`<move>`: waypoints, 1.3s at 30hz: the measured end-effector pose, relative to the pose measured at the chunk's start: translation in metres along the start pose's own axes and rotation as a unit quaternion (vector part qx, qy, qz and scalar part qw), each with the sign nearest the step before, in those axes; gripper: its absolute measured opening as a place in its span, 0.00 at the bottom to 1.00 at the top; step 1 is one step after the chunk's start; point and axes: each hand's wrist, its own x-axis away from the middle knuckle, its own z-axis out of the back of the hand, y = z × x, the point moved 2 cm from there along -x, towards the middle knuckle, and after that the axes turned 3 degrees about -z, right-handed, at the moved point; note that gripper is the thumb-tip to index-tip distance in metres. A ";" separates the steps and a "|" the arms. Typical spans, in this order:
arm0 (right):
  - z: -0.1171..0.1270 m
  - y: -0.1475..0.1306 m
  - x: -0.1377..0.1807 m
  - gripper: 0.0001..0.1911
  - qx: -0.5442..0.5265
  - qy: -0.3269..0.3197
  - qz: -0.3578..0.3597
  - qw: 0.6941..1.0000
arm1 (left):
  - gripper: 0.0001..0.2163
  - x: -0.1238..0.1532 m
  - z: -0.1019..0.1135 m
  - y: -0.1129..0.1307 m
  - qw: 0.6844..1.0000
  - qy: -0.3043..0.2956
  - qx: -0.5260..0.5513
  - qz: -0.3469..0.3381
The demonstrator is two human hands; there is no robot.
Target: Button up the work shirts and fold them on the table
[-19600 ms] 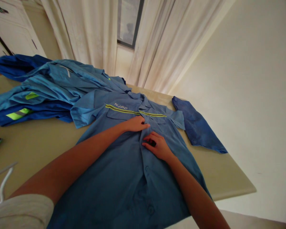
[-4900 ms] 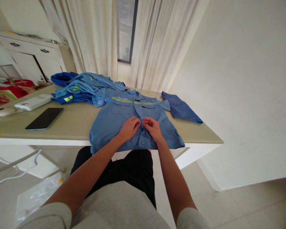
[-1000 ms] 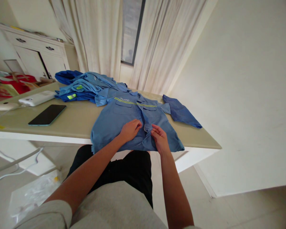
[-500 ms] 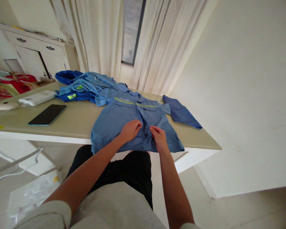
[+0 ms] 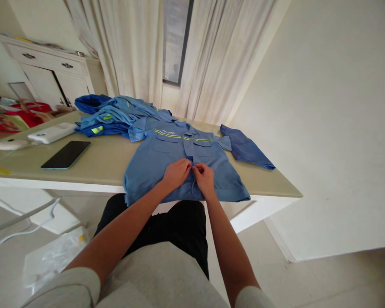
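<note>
A blue short-sleeved work shirt (image 5: 147,167) lies front side up on the table, its collar away from me and its hem at the near edge. Yellow piping and pale lettering cross the chest above two flap pockets. My left hand (image 5: 177,173) pinches one edge of the shirt's front opening at mid-height. Close beside it, almost touching, my right hand (image 5: 204,179) pinches the other front edge. Any button between the fingertips is too small and covered to make out.
On the greenish tabletop (image 5: 105,167) a heap of blue garments (image 5: 115,112) sits at the back left. A phone (image 5: 66,155), a white device (image 5: 50,132) and a rounded white object (image 5: 11,144) lie left. A folded dark blue garment (image 5: 247,147) lies right, near the wall (image 5: 333,128).
My right hand has moved left and slightly up to meet my left hand, bringing the shirt's front edges together. The view has shifted slightly.
</note>
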 end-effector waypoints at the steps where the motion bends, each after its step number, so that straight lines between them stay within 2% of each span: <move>1: 0.000 0.001 -0.001 0.14 -0.015 -0.001 -0.002 1.000 | 0.08 0.000 0.000 0.001 1.000 0.000 -0.005 -0.001; 3: 0.000 0.003 -0.003 0.13 -0.027 -0.002 -0.011 1.000 | 0.08 0.000 0.001 0.001 1.000 0.003 -0.007 -0.001; 7: -0.001 0.006 -0.004 0.13 0.013 0.016 -0.021 1.000 | 0.07 0.001 0.001 0.000 1.000 0.007 -0.006 -0.006; 13: -0.002 0.002 -0.002 0.16 -0.001 -0.047 0.019 0.999 | 0.08 0.001 0.001 0.000 1.000 0.010 -0.017 -0.001; 19: 0.005 -0.007 0.001 0.17 -0.056 -0.066 0.028 0.996 | 0.07 0.002 0.001 0.000 1.000 0.016 -0.025 -0.002; 26: 0.006 -0.004 0.002 0.16 -0.159 -0.070 -0.010 0.985 | 0.06 0.001 0.001 0.001 0.999 0.015 -0.022 0.020; 31: 0.005 0.004 0.001 0.15 -0.229 -0.045 -0.063 0.970 | 0.06 0.001 0.002 -0.001 0.999 0.027 0.006 0.020; 34: 0.005 0.005 0.001 0.14 -0.246 -0.035 -0.090 0.964 | 0.05 0.001 0.001 -0.002 0.999 0.032 0.014 0.015; 39: 0.007 0.004 0.001 0.12 -0.250 -0.020 -0.092 0.964 | 0.05 0.001 0.001 -0.002 0.999 0.040 0.027 0.011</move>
